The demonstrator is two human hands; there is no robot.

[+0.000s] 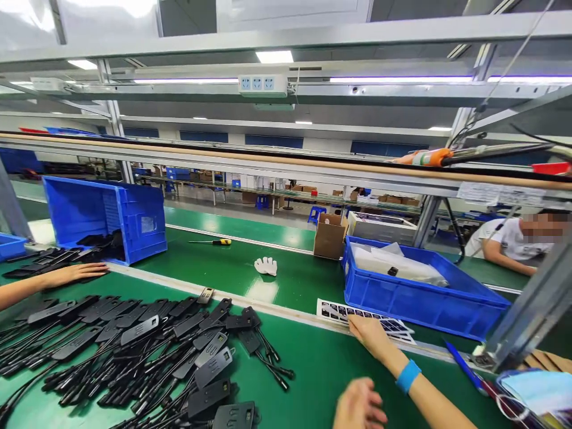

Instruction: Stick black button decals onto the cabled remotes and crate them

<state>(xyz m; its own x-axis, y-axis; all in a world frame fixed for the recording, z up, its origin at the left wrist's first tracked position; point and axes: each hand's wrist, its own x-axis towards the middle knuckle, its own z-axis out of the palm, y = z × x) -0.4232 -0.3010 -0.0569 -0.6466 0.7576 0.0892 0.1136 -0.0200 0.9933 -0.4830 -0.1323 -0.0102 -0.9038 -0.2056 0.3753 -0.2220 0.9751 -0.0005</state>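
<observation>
My right hand [374,341], with a blue band on the wrist, is closed at the near edge of a sheet of black-and-white stickers [393,325]. Its fingertips are mostly hidden; they seem to pinch the sheet or one sticker. Low in the view, my left hand [360,406] hovers over the green bench, fingers loosely curled and apart, nothing visible in them. To its left lies a large heap of black cable units [147,333] with flat housings and plug ends. A small group of these units [252,339] lies at the heap's right edge, nearest to my left hand.
A co-worker's hand [74,274] rests at left, by a tipped blue crate [143,220] with black parts. Behind the rail lie a screwdriver [218,242] and a white glove [266,266]. At right are a blue bin [420,310], a blue pen [465,366] and a metal post [527,304].
</observation>
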